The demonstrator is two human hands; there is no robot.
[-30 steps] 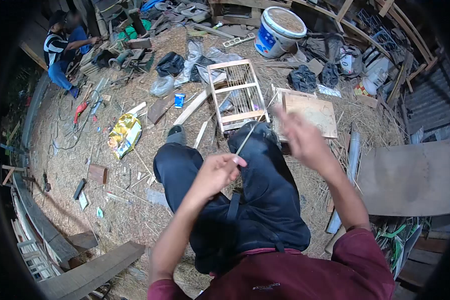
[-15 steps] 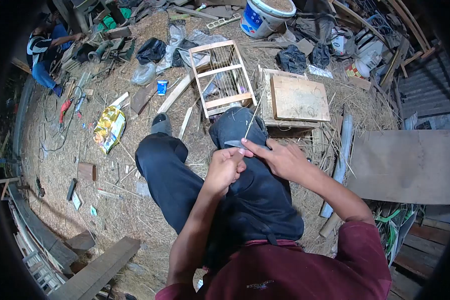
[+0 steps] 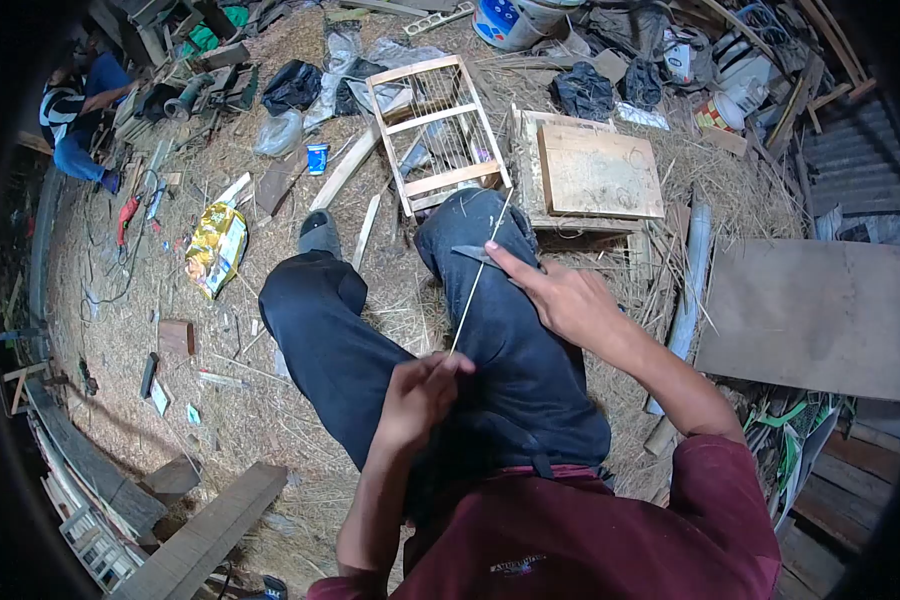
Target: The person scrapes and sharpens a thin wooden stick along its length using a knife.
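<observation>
My right hand (image 3: 567, 303) grips a knife (image 3: 471, 253) whose handle is hidden in the palm. Its index finger stretches out along the blade, over the knee of my trousers (image 3: 473, 222). A thin pale strip (image 3: 466, 318), likely bamboo or wood, runs across the thigh and passes at the blade under that fingertip. Its lower end is pinched in my left hand (image 3: 420, 398), slightly blurred and nearer my body. Beyond the knee the strip's far end points toward a small wooden cage frame (image 3: 454, 180) with thin bars.
A wooden box with a flat board (image 3: 600, 170) on it stands right of the cage. A yellow packet (image 3: 217, 248) and a blue packet (image 3: 317, 158) lie left among shavings. A large sheet (image 3: 810, 320) is at right. Another person (image 3: 80, 115) sits at far left.
My left hand has moved down toward my body, away from the blade, with the strip's end in it. My right hand and the knife stay over the knee. The view has shifted slightly.
</observation>
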